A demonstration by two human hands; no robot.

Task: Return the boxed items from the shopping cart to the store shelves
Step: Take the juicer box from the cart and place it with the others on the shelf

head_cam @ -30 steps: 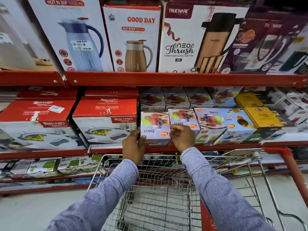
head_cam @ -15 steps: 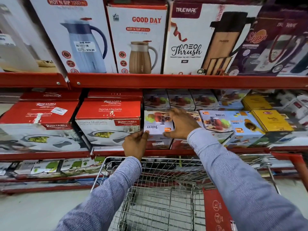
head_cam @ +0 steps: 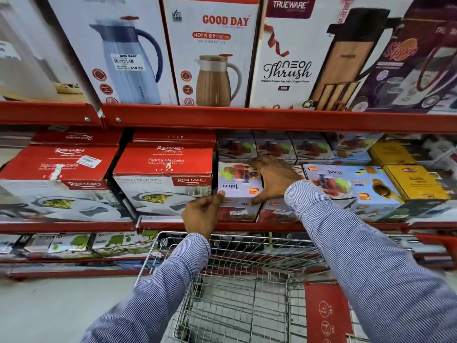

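A small Juicer box (head_cam: 237,181) with fruit and glasses printed on it rests on top of other small boxes on the middle red shelf (head_cam: 247,226), its label upside down to me. My left hand (head_cam: 201,214) touches the box's lower left corner with thumb and fingertips. My right hand (head_cam: 274,177) lies spread over its right side and top, fingers reaching toward the back. More Juicer boxes (head_cam: 341,184) sit to the right. The wire shopping cart (head_cam: 247,268) stands below my arms; no box shows in the part of its basket that I see.
Red Rishabh casserole boxes (head_cam: 163,179) stand tight against the left of the Juicer box. Yellow boxes (head_cam: 413,181) lie at the right. Tall jug boxes (head_cam: 210,53) fill the upper shelf. Flat packs (head_cam: 74,243) line the lowest shelf. The cart's red handle (head_cam: 442,241) shows at right.
The Juicer box has gone further back onto the stack. My right hand slid from its front edge up over its right side and top. The view moved closer to the shelf.
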